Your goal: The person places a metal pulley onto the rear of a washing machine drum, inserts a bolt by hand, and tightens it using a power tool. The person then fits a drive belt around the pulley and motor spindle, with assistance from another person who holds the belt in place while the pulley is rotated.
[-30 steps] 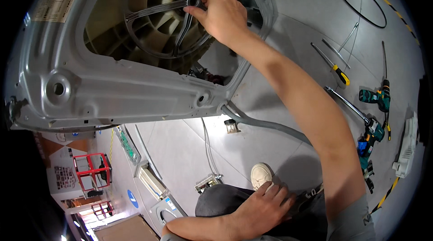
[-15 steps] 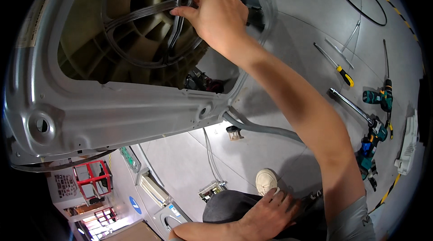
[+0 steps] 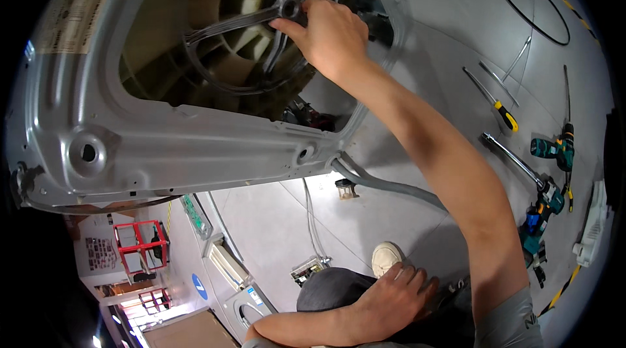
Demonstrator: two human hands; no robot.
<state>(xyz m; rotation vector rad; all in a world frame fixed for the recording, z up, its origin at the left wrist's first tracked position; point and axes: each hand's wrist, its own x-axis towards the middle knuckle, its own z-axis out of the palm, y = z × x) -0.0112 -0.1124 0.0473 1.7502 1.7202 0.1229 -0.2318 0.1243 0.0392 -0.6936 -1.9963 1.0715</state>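
My right hand (image 3: 336,35) reaches into the opened metal cabinet (image 3: 215,152), with thumb and fingers closed at the hub of a dark spoked pulley wheel (image 3: 236,21). Behind the wheel sits the pale ribbed plastic tub (image 3: 153,42) of what looks like a washing machine. The fingertips on the far side of the hub are hidden. My left hand (image 3: 394,302) rests over my leg, fingers loosely apart, holding nothing.
On the floor to the right lie a screwdriver (image 3: 505,115), metal rods, a black belt (image 3: 566,29), a cordless drill (image 3: 554,149) and a second power tool with a long socket (image 3: 531,234). A grey hose (image 3: 391,185) leaves the cabinet's corner; a small circuit board (image 3: 308,272) lies near my knee.
My view has shifted a little, so the cabinet appears farther right. My right hand stays at the wheel's hub, and my left hand stays over my leg.
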